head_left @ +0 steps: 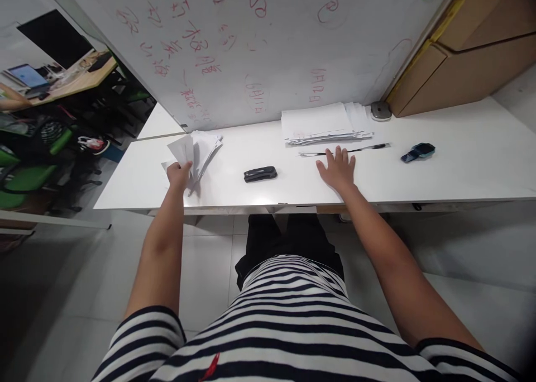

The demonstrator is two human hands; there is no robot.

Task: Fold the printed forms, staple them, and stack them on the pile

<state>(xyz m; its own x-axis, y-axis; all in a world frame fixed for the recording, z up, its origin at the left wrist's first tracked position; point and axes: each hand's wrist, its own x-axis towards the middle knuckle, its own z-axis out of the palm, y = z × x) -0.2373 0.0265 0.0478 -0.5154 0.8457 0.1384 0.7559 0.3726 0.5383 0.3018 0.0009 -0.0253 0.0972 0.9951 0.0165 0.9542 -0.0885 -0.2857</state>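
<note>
My left hand (179, 175) is closed on a bundle of white papers (193, 150) at the left of the white table (419, 175), lifting their near edge. My right hand (337, 168) lies flat and open on the table, fingers spread, just in front of a pen (349, 151) and a stack of white sheets (322, 123). A black stapler (260, 173) sits on the table between my two hands, touched by neither.
A small dark blue device (417, 152) lies at the right of the table. A grey mouse (381, 110) rests by the whiteboard (251, 41) standing behind the table. Wooden cabinets (473, 47) are at the back right; green chairs and another desk at the left.
</note>
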